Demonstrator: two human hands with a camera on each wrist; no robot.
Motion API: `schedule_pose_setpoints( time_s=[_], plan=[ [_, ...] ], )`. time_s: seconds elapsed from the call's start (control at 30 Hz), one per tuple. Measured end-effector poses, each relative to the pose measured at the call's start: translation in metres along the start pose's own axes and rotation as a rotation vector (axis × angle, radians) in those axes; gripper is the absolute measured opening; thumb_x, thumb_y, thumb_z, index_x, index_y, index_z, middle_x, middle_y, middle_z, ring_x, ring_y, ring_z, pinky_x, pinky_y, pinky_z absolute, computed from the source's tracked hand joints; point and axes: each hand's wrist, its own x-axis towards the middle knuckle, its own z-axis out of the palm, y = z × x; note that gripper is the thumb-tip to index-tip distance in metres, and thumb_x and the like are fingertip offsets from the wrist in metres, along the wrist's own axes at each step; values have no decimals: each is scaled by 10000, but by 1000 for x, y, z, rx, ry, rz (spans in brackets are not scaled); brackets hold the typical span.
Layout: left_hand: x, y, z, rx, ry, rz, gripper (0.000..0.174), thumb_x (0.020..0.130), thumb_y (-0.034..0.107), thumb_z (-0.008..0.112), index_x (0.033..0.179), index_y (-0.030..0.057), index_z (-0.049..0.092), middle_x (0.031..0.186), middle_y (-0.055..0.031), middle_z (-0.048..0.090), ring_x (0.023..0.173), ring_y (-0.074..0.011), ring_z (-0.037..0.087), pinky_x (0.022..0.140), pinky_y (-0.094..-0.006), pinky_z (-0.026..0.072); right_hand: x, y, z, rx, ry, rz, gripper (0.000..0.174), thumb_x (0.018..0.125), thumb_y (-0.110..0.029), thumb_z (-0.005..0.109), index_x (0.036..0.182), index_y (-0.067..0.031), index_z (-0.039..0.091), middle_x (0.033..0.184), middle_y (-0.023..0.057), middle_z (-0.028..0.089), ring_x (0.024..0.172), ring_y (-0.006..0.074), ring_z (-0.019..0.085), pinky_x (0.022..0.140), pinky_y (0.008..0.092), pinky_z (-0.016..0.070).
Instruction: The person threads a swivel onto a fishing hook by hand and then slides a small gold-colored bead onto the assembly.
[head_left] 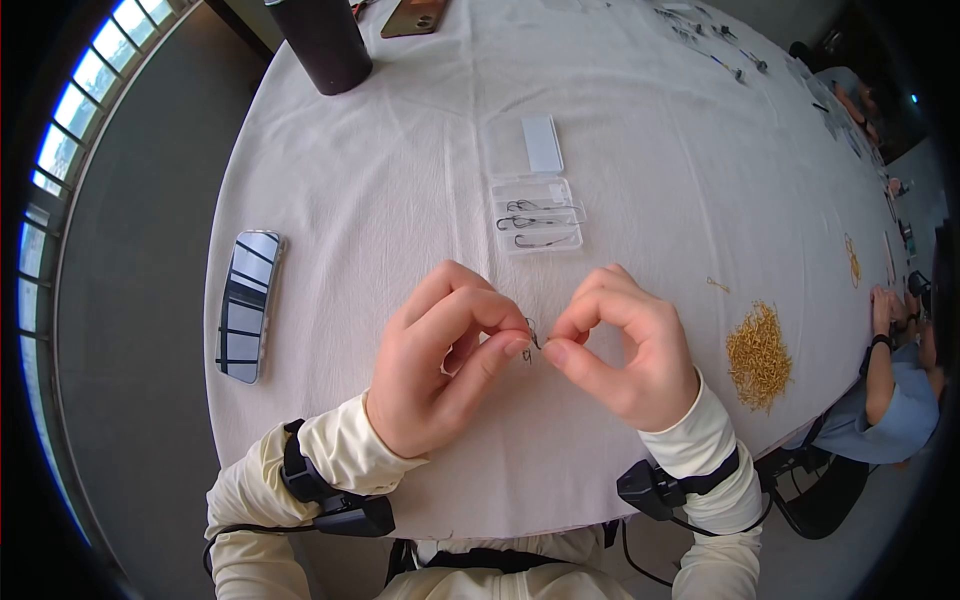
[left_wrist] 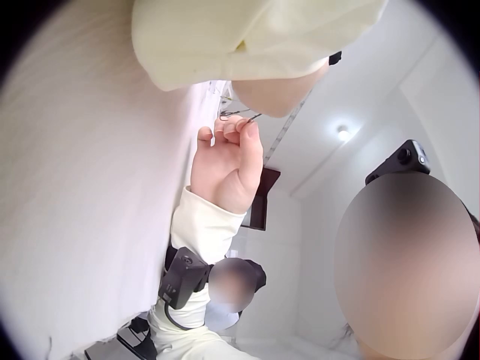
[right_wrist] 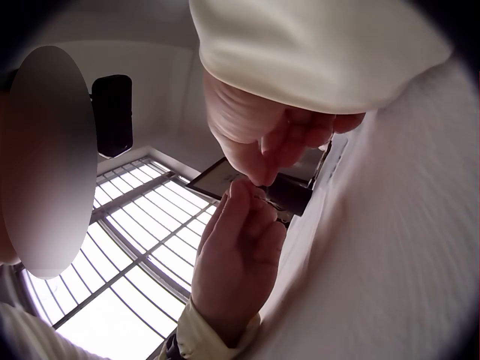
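Close over the cloth, a small dark fishing hook (head_left: 532,326) shows between my two hands. My left hand (head_left: 435,355) pinches it with thumb and index finger. Its dark wire end reaches the fingertips of my right hand (head_left: 635,350), whose thumb and index finger pinch at it. In the left wrist view, the thin dark wire (left_wrist: 256,118) meets the right hand's fingertips. A clear plastic box (head_left: 574,243) lies beyond my hands with its lid raised back, and several dark hooks (head_left: 525,222) lie in its compartments.
A pile of small gold metal pieces (head_left: 758,355) lies right of my right hand, with one loose gold piece (head_left: 717,285) nearby. A phone (head_left: 249,305) lies at left. A dark tumbler (head_left: 322,45) and another phone (head_left: 414,17) are at the back. Another person (head_left: 880,390) sits at right.
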Motion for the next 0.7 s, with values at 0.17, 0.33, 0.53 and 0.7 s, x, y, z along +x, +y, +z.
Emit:
schedule_pose_setpoints(
  time_s=[0.17, 0.33, 0.53, 0.7],
  plan=[
    [1, 4, -4, 280, -1, 151, 178, 785, -7, 753, 924, 32, 648, 870, -70, 537, 641, -173, 522, 564, -284, 432, 0, -2, 2, -145, 13, -55, 104, 745, -30, 742, 767, -79, 653, 752, 5, 579, 767, 184, 533, 735, 310, 423],
    [1, 4, -4, 460, 18, 367, 228, 740, 18, 785, 926, 35, 654, 862, -84, 538, 661, -210, 554, 553, -319, 457, -2, -2, 3, -243, 36, -108, 123, 733, -41, 754, 766, -103, 653, 782, -12, 572, 801, 184, 522, 757, 315, 381],
    [3, 8, -1, 392, -18, 234, 202, 748, -18, 781, 883, 43, 643, 867, -70, 577, 663, -171, 564, 570, -286, 473, -6, 1, 0, -242, 41, -144, 126, 737, -37, 754, 779, -99, 652, 791, -8, 565, 800, 189, 520, 760, 323, 378],
    [5, 2, 0, 279, -62, 284, 188, 799, -19, 725, 942, 23, 610, 934, -107, 635, 741, -243, 635, 620, -320, 514, -7, 2, -1, -224, 28, -133, 131, 738, -34, 753, 779, -97, 646, 790, -5, 565, 796, 186, 520, 767, 318, 378]
  ],
)
